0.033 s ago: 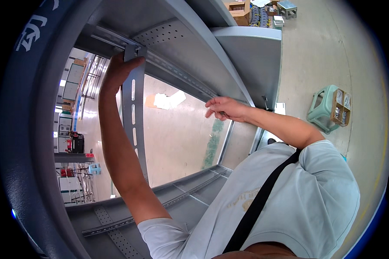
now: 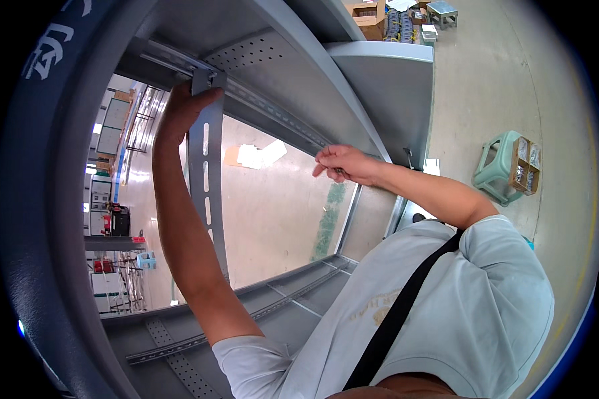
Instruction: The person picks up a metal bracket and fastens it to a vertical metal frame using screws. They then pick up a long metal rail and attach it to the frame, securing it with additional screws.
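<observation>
My left hand (image 2: pixel 183 110) is wrapped round the upper end of a grey slotted metal bar (image 2: pixel 206 173), close to where the bar meets a perforated rail (image 2: pixel 273 113) of the grey metal cabinet frame. Its thumb lies across the bar's face, while the other fingers are hidden behind it. Off to the right, my right hand (image 2: pixel 346 163) is held near the rail's far end with its fingers curled together. Something small and dark shows between those fingers, too small to name. Whether this hand touches the frame I cannot tell.
A thick dark frame edge (image 2: pixel 43 219) curves along the left. Below lies a grey panel with a slotted rail (image 2: pixel 246 312). On the floor at right stands a green stool (image 2: pixel 496 163) beside a cardboard box of small parts (image 2: pixel 526 166). White sheets (image 2: pixel 263 154) lie beyond the frame.
The fingers of my right hand have shifted slightly and curled closer together. My left hand keeps its hold on the slotted metal bar.
</observation>
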The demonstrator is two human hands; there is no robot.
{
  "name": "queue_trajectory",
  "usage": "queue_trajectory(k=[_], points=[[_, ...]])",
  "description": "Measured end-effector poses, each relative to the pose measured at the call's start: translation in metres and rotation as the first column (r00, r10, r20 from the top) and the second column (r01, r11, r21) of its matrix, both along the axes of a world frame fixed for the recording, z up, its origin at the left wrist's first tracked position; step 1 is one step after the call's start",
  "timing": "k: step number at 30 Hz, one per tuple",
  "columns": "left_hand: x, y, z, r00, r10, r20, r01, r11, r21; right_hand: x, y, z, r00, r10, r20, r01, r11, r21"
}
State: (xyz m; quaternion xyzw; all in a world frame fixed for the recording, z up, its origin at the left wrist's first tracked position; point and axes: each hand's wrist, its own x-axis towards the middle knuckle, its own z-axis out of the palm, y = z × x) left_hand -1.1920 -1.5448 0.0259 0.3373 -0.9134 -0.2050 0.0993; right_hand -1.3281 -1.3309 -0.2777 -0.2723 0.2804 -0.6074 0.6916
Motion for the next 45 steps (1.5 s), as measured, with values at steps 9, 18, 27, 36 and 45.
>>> queue_trajectory(k=[9,18,27,36,45], points=[[0.001,0.006,0.006,1.0,-0.005,0.013,0.005,1.0,0.025,0.033,-0.087,0.116,0.897,-0.3,0.326,0.374,0.906,-0.197],[-0.003,0.009,0.007,0.993,-0.115,-0.018,0.116,0.993,0.031,0.043,-0.143,0.18,0.651,-0.391,0.65,0.614,0.775,-0.149],[0.003,-0.005,0.003,0.982,-0.184,-0.047,0.185,0.982,0.024,0.048,-0.154,0.198,0.649,-0.416,0.637,0.6,0.794,-0.093],[0.002,-0.009,0.001,0.983,-0.173,-0.067,0.175,0.984,0.035,0.051,-0.151,0.204,0.615,-0.593,0.52,0.719,0.693,-0.059],[0.002,-0.015,-0.001,0.977,-0.205,-0.062,0.21,0.974,0.088,0.065,-0.157,0.203,0.487,-0.776,0.401,0.858,0.511,-0.053]])
